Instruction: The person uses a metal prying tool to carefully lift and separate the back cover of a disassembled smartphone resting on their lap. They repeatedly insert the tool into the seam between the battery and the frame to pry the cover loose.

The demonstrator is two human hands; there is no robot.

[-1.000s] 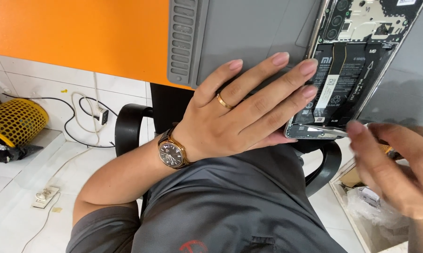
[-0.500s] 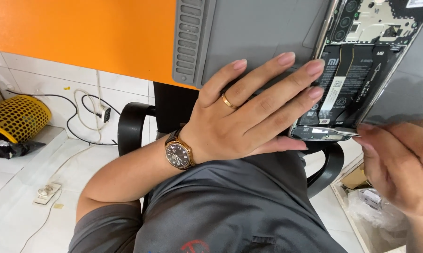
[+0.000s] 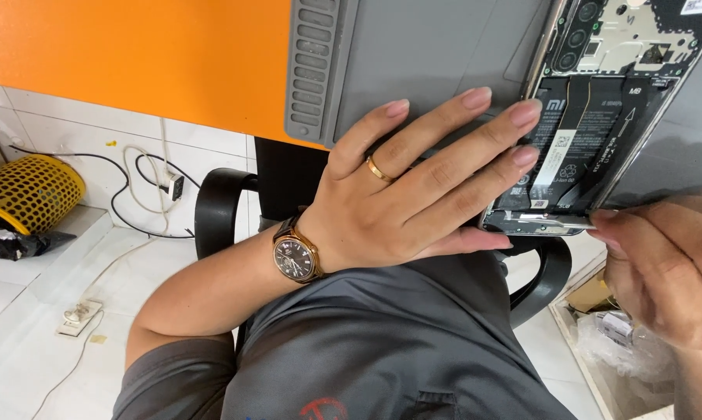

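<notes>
Orange desk edge and a grey work mat (image 3: 436,54) fill the top of my view. An opened phone (image 3: 592,117) lies on the mat up and to my right, its long axis running away from me, black battery and camera modules exposed. My left hand (image 3: 401,194) presses flat, fingers spread, against its side. My right hand (image 3: 666,264) pinches the near bottom edge.

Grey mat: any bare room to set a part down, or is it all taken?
Bare grey mat lies between its ribbed edge and the opened phone, above the left hand. Crowded at the phone's lower end, where left fingertips and right hand meet.
</notes>
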